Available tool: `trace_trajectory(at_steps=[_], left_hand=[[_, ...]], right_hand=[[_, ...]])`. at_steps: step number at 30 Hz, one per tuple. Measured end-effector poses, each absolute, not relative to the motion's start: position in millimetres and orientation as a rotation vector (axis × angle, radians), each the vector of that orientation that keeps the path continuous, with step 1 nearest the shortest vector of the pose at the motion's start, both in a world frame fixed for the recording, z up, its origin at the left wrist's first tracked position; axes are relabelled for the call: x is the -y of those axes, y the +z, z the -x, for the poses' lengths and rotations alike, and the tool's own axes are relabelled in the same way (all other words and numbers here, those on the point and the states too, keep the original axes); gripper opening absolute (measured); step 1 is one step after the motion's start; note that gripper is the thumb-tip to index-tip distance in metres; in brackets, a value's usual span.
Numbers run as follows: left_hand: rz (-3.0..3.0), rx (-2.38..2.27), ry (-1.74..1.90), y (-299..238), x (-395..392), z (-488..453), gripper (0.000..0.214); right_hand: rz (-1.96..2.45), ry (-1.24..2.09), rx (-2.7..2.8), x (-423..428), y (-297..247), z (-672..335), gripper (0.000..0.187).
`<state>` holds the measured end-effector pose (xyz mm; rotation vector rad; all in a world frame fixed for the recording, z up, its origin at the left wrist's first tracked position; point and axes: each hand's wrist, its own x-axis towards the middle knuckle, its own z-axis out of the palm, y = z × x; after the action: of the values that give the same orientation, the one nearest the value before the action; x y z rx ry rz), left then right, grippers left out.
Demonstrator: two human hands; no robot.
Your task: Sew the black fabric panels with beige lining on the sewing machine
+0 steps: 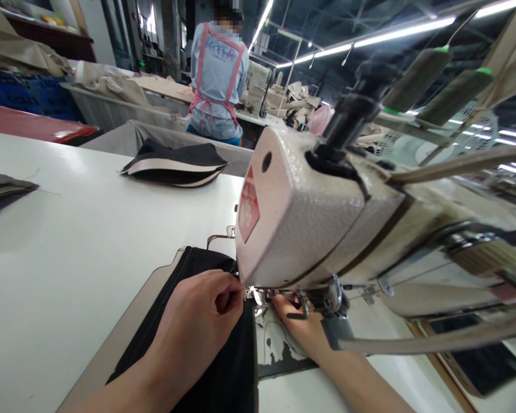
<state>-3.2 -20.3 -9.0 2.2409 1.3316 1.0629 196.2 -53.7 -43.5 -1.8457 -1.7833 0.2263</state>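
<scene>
The white sewing machine (309, 206) stands over the table, its needle and presser foot (255, 295) low at the front. My left hand (198, 321) is closed in a pinch just left of the needle; whatever its fingertips hold is too small to make out. Under that hand lies a black fabric piece (223, 367) with a beige layer (116, 338) showing along its left side. My right hand (298, 324) reaches beneath the machine head from the right, its fingertips close to the presser foot and partly hidden by metal parts.
A black and cream sewn piece (176, 163) lies at the table's far edge, and dark fabric (4, 192) at the left. A phone-like dark device (477, 355) is at right. Beyond the table, a person (219, 80) in an apron faces away. Thread cones (417, 80) stand behind the machine.
</scene>
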Motion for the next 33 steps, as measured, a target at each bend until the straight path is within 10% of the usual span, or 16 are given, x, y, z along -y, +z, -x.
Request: trace_trajectory(at_steps=[33], left_hand=[[-2.311, -1.316, 0.867, -5, 21, 4, 0.021]], right_hand=[[1.733, 0.274, 1.906, 54, -16, -174, 0.015]])
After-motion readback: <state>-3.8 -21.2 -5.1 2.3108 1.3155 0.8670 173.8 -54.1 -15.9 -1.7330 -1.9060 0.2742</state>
